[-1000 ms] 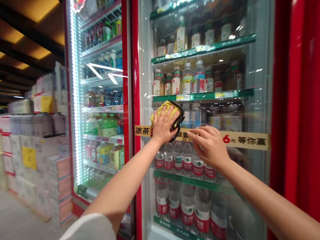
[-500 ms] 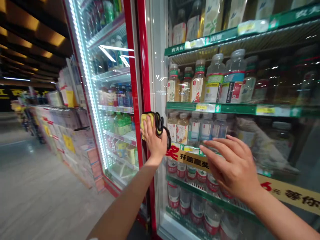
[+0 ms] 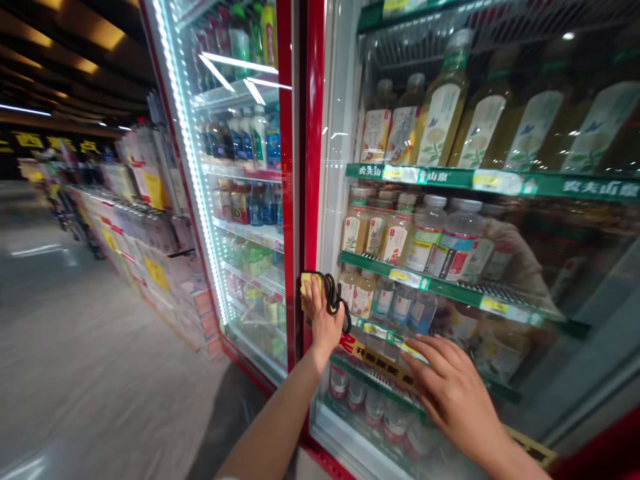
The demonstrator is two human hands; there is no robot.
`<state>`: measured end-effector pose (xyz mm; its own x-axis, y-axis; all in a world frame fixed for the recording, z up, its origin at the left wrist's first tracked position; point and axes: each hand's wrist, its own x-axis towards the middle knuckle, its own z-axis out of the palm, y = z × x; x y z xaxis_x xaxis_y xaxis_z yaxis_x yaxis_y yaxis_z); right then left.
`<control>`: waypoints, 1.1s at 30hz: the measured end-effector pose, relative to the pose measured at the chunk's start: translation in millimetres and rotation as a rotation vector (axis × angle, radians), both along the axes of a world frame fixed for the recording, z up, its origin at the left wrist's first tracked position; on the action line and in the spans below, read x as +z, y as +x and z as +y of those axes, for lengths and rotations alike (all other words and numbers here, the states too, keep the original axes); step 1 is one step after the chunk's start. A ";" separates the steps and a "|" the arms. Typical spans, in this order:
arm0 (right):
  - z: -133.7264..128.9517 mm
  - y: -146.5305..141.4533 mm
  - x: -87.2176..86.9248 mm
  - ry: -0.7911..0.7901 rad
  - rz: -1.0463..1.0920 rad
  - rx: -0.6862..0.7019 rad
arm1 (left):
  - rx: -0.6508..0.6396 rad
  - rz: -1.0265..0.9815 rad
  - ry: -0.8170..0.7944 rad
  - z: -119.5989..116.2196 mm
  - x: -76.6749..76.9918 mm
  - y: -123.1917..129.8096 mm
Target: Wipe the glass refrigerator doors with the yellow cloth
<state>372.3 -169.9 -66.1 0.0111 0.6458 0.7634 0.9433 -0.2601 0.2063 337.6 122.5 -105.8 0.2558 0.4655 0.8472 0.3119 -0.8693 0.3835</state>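
The left hand (image 3: 323, 313) is up high on the glass door (image 3: 550, 373) of a drinks fridge, right beside the red frame (image 3: 314, 133). It holds a yellow cloth (image 3: 306, 283) with a black edge (image 3: 332, 295). The cloth is folded up small and sits under the palm and fingers, squeezed between the hand and the glass. Only a little yellow shows past the fingers, on the side near the red frame. The black edge curls in a wavy loop by the fingers and hangs down next to the hand.

The right hand (image 3: 455, 393) is lower down and farther from the frame. It is open, with the fingers spread out and no cloth in it. Its fingertips are on or very near the glass, but I cannot tell if they touch.

A yellow paper strip (image 3: 377, 363) runs across the door just by those fingers. Behind the glass are green shelves (image 3: 430, 175) with tea bottles (image 3: 440, 120) on them, and water bottles (image 3: 383, 423) with red labels stand low down.

To the left is another lit fridge (image 3: 240, 200). Past it, boxes (image 3: 160, 267) are stacked along a shiny floor (image 3: 100, 347).
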 end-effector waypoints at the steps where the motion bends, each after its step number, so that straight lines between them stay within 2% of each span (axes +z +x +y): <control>1: -3.3 -1.1 2.4 -0.010 0.034 -0.005 | 0.004 -0.013 -0.038 1.2 1.8 -1.2; 3: -9.5 -1.1 6.6 -0.039 0.101 -0.040 | 0.018 -0.040 -0.093 3.7 11.1 -0.6; 5: -13.4 0.6 10.4 -0.062 0.160 -0.109 | 0.024 -0.056 -0.124 4.3 27.6 4.3; 8: -13.5 2.2 11.9 -0.079 0.200 -0.181 | -0.024 -0.051 -0.136 -1.7 46.2 11.2; 10: -11.9 1.5 7.9 -0.090 0.195 -0.185 | -0.120 0.018 -0.081 -7.2 41.7 8.1; 12: -12.5 0.7 1.4 -0.095 0.178 -0.176 | -0.229 0.121 0.005 -9.3 26.4 -1.1; 14: -17.2 1.2 -3.9 -0.102 0.160 -0.171 | -0.271 0.167 0.039 -7.1 13.6 -9.5; 15: -21.0 2.2 -5.0 -0.109 0.151 -0.170 | -0.265 0.159 0.031 -5.3 12.6 -11.0; 17: -29.3 5.2 -3.4 -0.130 0.139 -0.176 | -0.228 0.102 -0.012 -3.9 24.3 -6.5; 19: -35.5 7.8 1.1 -0.145 0.137 -0.194 | -0.202 0.044 -0.022 -8.3 47.9 5.6; 21: -37.3 8.4 4.9 -0.153 0.141 -0.215 | -0.172 0.001 0.008 -17.7 67.3 17.5; 22: -36.9 7.7 5.6 -0.155 0.143 -0.222 | -0.162 0.007 0.040 -22.6 70.6 20.8; 24: -35.9 5.4 4.5 -0.168 0.137 -0.229 | -0.210 0.125 0.159 -28.7 62.6 19.6; 26: -38.7 3.4 2.3 -0.207 0.115 -0.232 | -0.328 0.302 0.283 -28.6 42.6 10.7; 28: -48.1 4.3 2.0 -0.263 0.089 -0.245 | -0.411 0.396 0.339 -27.1 26.7 3.1; 29: -55.2 6.0 3.0 -0.284 0.081 -0.259 | -0.408 0.391 0.327 -28.7 24.3 2.7; 31: -71.7 11.6 6.6 -0.298 0.077 -0.296 | -0.323 0.300 0.233 -41.5 33.1 10.1; 33: -87.4 17.8 9.1 -0.288 0.076 -0.325 | -0.199 0.163 0.099 -67.5 52.4 24.8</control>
